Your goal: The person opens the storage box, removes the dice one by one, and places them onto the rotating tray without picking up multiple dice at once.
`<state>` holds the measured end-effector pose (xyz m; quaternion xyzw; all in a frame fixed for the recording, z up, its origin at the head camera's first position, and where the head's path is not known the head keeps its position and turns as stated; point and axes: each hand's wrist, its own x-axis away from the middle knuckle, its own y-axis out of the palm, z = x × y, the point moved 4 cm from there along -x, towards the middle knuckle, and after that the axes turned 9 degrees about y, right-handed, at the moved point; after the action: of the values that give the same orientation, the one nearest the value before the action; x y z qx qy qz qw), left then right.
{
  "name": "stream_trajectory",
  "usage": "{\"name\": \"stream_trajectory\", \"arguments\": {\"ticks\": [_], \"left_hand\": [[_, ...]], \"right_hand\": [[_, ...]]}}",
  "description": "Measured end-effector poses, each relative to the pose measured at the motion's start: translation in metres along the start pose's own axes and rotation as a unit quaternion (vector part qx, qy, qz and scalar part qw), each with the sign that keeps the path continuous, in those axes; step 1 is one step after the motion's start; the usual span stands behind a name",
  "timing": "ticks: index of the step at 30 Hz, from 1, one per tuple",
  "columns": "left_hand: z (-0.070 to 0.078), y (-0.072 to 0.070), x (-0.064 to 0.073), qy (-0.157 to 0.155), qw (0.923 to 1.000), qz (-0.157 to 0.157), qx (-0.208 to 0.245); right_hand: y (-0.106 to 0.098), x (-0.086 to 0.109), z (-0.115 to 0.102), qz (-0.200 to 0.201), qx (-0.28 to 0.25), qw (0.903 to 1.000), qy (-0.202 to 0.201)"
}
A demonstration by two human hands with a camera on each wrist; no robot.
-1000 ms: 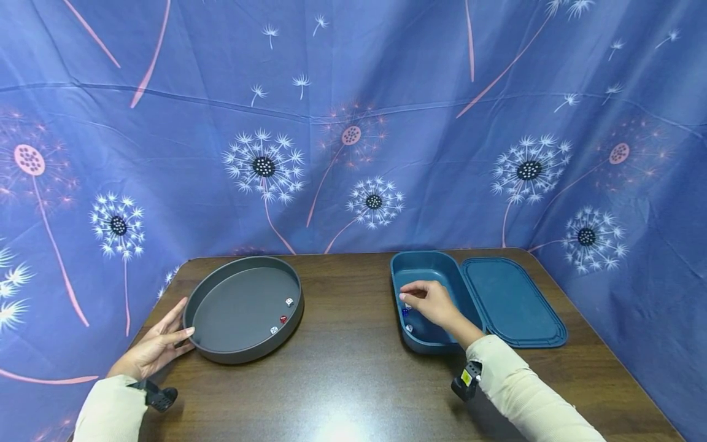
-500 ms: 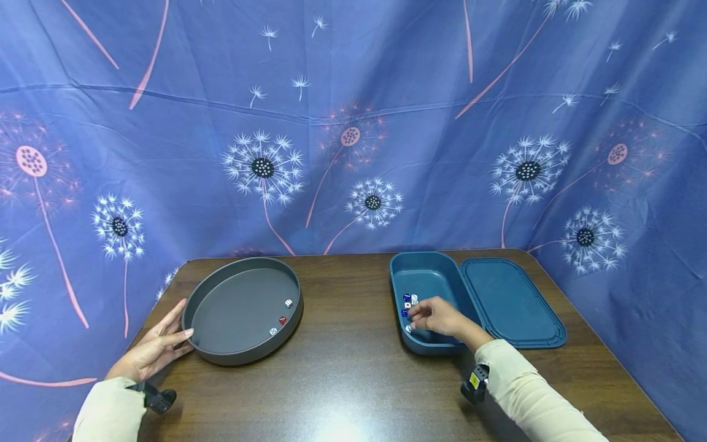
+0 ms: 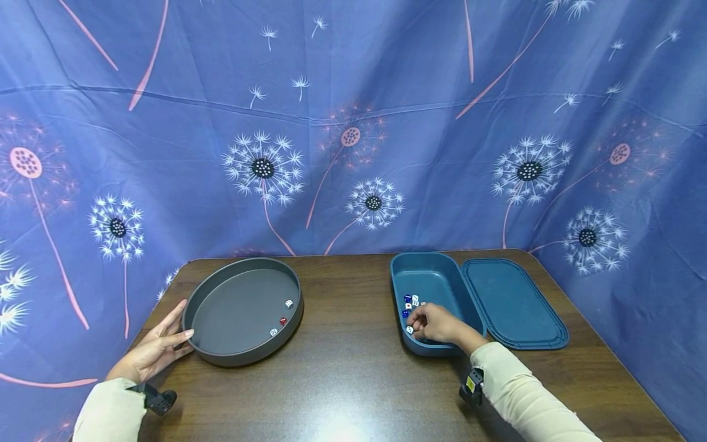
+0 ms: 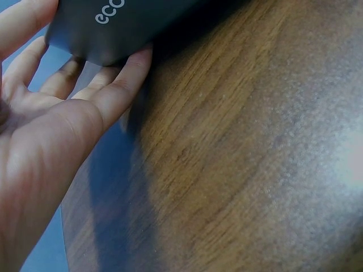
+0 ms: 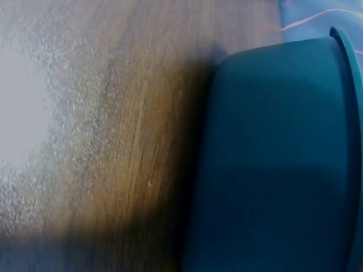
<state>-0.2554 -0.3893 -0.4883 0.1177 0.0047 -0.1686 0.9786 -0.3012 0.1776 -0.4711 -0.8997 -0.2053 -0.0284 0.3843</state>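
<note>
A round dark-grey tray (image 3: 243, 307) stands on the left, with two white dice and a red die (image 3: 283, 321) in its right part. My left hand (image 3: 157, 347) rests against its outer left wall with fingers extended; the left wrist view shows the fingertips (image 4: 142, 56) touching the tray wall (image 4: 136, 28). In the blue box (image 3: 469, 301), my right hand (image 3: 439, 324) reaches down with fingers bent, beside a white die (image 3: 410, 329). Whether the fingers pinch a die is hidden. Several blue and white dice lie left of it, including a blue die (image 3: 407, 298).
The blue lid (image 3: 519, 304) lies flat right of the box. Both stand on a brown wooden table (image 3: 342, 344), backed by a blue dandelion-print cloth (image 3: 442, 184). In the right wrist view, the outer wall of the box (image 5: 272, 158) blocks sight of the hand.
My right hand has drawn back toward the box's near end and lowered, uncovering several dice at the left side. The left hand and the tray have not moved.
</note>
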Motion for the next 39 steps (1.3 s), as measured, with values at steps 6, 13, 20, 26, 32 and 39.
{"name": "stream_trajectory", "arguments": {"ticks": [6, 13, 20, 26, 32, 39], "left_hand": [[0.0, 0.001, 0.001, 0.002, 1.0, -0.003, 0.005], [0.001, 0.002, 0.002, -0.009, 0.9999, 0.008, -0.007], [0.0, 0.003, 0.001, -0.014, 0.9998, 0.01, -0.003], [0.0, 0.003, 0.002, -0.006, 1.0, 0.004, 0.003], [0.001, 0.003, 0.002, 0.0, 1.0, 0.004, 0.005], [0.0, 0.001, 0.002, -0.007, 1.0, 0.006, -0.003]], "right_hand": [[0.003, 0.001, -0.003, 0.015, 0.018, 0.9997, -0.009], [0.002, 0.002, -0.003, 0.022, 0.035, 0.999, -0.013], [0.001, 0.002, -0.002, 0.017, 0.031, 0.9993, -0.012], [-0.005, 0.003, -0.001, 0.012, 0.017, 0.9996, -0.019], [-0.014, 0.005, 0.0, 0.011, 0.012, 0.9997, -0.019], [-0.026, 0.005, -0.011, 0.044, 0.042, 0.9977, -0.03]]}}
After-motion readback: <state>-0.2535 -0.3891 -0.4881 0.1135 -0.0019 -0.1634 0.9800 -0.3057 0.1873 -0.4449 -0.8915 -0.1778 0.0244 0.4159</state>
